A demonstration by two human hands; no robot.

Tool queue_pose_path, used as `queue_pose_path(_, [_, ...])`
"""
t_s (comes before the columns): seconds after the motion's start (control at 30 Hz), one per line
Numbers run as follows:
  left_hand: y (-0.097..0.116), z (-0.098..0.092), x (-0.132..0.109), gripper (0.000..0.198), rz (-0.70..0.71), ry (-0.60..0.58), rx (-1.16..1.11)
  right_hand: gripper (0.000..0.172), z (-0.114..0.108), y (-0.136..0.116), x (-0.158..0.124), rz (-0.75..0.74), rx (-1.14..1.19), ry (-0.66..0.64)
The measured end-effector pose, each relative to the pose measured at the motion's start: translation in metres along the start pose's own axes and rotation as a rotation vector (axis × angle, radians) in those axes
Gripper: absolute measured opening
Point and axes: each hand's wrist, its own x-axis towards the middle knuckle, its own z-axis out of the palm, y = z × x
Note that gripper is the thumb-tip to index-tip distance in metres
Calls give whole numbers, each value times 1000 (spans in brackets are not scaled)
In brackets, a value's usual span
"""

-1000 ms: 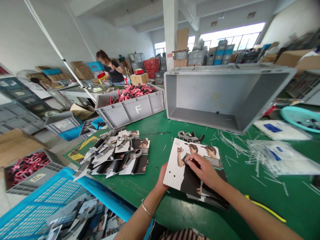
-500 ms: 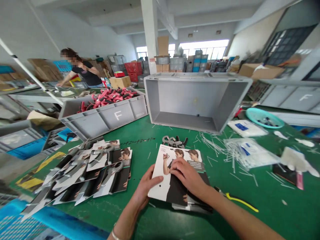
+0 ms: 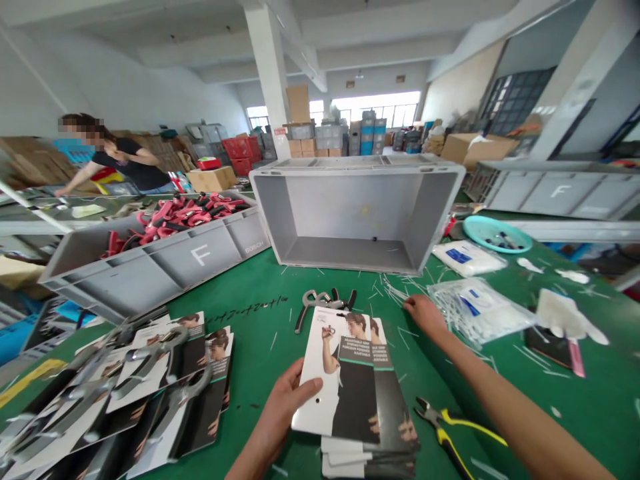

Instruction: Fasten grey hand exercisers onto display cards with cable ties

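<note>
My left hand (image 3: 290, 400) grips a printed backing card (image 3: 345, 380) by its left edge, thumb on the front, and holds it above a stack of like cards (image 3: 395, 393). Stretched out to the right, my right hand (image 3: 425, 317) has its fingers together at the scattered white cable ties (image 3: 393, 287); whether a tie is between them is too small to tell. Several grey-and-black hand grip strengtheners (image 3: 313, 300) lie just behind the card. Cutting pliers (image 3: 440, 420) with yellow-and-black handles rest open to the right of the stack.
Cards with grips attached (image 3: 180, 400) are piled at left. A grey crate (image 3: 150, 250) holds red-and-black clamps; another crate (image 3: 350, 213) lies on its side. At right are a bag of cable ties (image 3: 475, 307), a turquoise basin (image 3: 500, 230) and a glove (image 3: 565, 320). A person works beyond.
My right hand has left the card and moved right to the cable ties. My left hand still holds the card. The view has turned right.
</note>
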Motion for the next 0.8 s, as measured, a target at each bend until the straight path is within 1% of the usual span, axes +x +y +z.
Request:
queue_pose_path(0.07, [1, 4, 4, 56, -12, -9, 55, 19, 8, 6, 18, 42, -39, -43])
queue_pose_path(0.13, [3, 7, 5, 56, -38, -7, 84, 24, 13, 7, 32, 50, -39, -89])
queue_pose_path(0.2, [5, 7, 0, 58, -53, 18, 38, 25, 13, 8, 44, 37, -3, -120])
queue_pose_path(0.3, [2, 1, -11, 61, -30, 77, -95, 23, 4, 14, 52, 14, 113, -129])
queue_pose_path(0.37, [-3, -6, -19, 62, 1, 158, -145, 22, -4, 19, 49, -1, 230, -138])
queue_pose_path(0.47, [-6, -17, -27, 59, 20, 291, -132, 28, -11, 21, 34, -14, 428, -153])
queue_pose_path(0.53, [-2, -23, -29, 55, 27, 314, -104, 32, -14, 17, 20, -11, 544, -131])
queue_pose_path(0.63, [11, -31, -28, 49, 45, 239, -60, 33, -21, 0, 1, 10, 674, -52])
queue_pose_path(0.7, [18, -36, -26, 45, 43, 169, -27, 33, -29, -19, -12, 11, 752, -13])
queue_pose_path(0.8, [18, -39, -19, 38, 22, 59, 17, 34, -40, -58, -31, -31, 880, -49])
